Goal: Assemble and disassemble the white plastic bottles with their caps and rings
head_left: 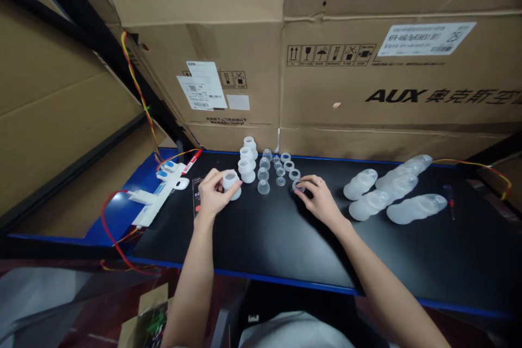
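Note:
My left hand [215,191] is closed around a white, narrow-waisted translucent bottle [230,178] standing at the left of the black tabletop. My right hand [320,200] has its thumb and fingers on a clear ring [298,186], the nearest in a row of similar rings [289,166]. Between the hands stand a row of white waisted bottles [246,165], a row of clear domed caps [263,174] and a row of small clear flanged pieces [280,172]. Several capped translucent bottles [369,205] lie on their sides to the right.
A white power strip [161,196] with wires, a red marker [192,162] and a phone [197,196] partly behind my left hand lie at the left. A dark screwdriver-like tool [449,201] is at the far right. Large cardboard boxes [326,81] wall off the back.

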Tool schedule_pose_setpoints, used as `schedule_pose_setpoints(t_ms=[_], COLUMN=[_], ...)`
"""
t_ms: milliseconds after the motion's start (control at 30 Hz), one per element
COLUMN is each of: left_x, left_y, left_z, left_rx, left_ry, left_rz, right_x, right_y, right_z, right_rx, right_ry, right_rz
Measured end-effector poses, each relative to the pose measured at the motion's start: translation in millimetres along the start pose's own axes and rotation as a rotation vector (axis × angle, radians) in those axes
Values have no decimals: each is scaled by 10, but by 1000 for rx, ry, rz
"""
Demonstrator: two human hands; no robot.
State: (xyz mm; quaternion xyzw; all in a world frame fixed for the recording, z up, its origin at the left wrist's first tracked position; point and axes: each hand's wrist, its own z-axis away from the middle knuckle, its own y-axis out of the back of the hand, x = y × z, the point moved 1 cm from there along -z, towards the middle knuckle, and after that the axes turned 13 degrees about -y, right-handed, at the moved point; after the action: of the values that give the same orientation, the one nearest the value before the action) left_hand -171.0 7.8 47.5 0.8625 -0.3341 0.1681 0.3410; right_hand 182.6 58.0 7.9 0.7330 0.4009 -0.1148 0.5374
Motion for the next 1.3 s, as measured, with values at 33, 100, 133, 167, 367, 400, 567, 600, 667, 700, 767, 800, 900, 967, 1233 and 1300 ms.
schedule_pose_setpoints(t_ms=[33,100,133,167,367,400,567,600,667,700,767,800,900,967,1233,1300], left_x=[1,1,-2,-6,-37,-41,-77,-85,-93,-90,-71,-55,12,81,640,754], left_y=[-28,-84,-106,-124,-166,-172,-186,-180,-162,-155,-150,-157,-214,-283,-750,-836], left_z=[13,43,56,68,95,96,97,95,90,87,85,87,131,201,458,442], left_rx=[-34,-104,-135,-161,-158,-137,-3,17,50,64,87,95,143,201,56,-48], left_ry=[-11,-37,-50,-59,34,40,-48,-70,-117,-141,-181,-199,-279,-394,-825,-784], left_rz=[-38,-123,-164,-199,-299,-313,-377,-379,-373,-365,-343,-333,-330,-338,-71,41], right_x=[44,105,122,129,-26,-58,-67,-43,11,35,71,78,45,-27,-412,-523], right_y=[-49,-122,-146,-161,66,155,518,546,557,550,527,515,475,431,138,35], right_z=[6,18,23,26,-9,-19,-48,-56,-74,-82,-94,-96,-89,-78,70,161], right_rx=[-5,1,8,16,183,266,718,748,741,722,686,672,614,566,382,186], right_ry=[1,-14,-27,-41,-48,-59,-250,-288,-323,-321,-291,-269,-186,-143,-333,-327], right_rz=[49,135,166,193,307,326,382,374,367,374,394,393,278,136,-358,-494])
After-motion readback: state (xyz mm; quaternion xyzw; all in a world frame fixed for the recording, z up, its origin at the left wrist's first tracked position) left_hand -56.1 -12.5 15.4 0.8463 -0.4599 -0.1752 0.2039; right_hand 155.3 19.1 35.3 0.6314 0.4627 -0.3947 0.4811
